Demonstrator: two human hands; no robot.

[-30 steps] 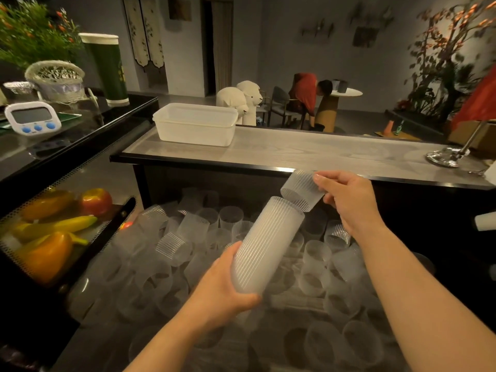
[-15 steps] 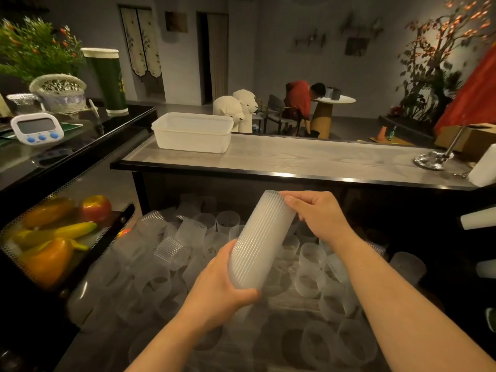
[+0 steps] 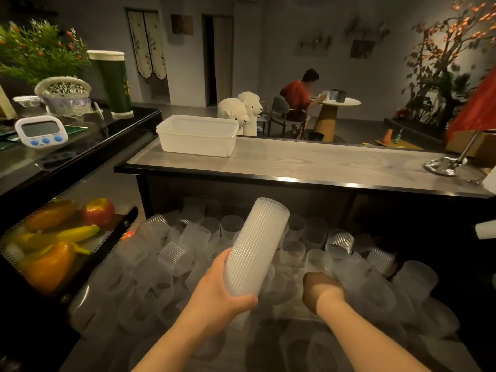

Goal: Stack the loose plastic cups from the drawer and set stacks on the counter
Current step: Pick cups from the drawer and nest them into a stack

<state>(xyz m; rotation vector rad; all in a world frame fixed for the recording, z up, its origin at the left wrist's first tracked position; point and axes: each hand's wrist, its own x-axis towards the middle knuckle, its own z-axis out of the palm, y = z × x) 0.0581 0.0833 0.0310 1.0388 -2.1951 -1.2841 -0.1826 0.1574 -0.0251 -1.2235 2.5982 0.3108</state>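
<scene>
Left hand (image 3: 214,296) grips the stack (image 3: 256,248) near its base, tilted above the drawer (image 3: 402,331). Right hand (image 3: 320,291) reaches down among loose cups (image 3: 339,241) (grip cannot be told, in shadow). Risk: the stack may slide apart if tilted further. Count: one stack; dozens of loose cups; one tub (image 3: 197,135) on the counter (image 3: 322,165).

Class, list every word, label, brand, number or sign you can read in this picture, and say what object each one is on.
No text here can be read.
Green cylinder on the black counter: a pale mark on its side, too blurred to read.
Digital timer: screen shows no legible digits; the blue buttons bear no readable labels.
Stack of ribbed cups in the left hand: no print visible.
</scene>
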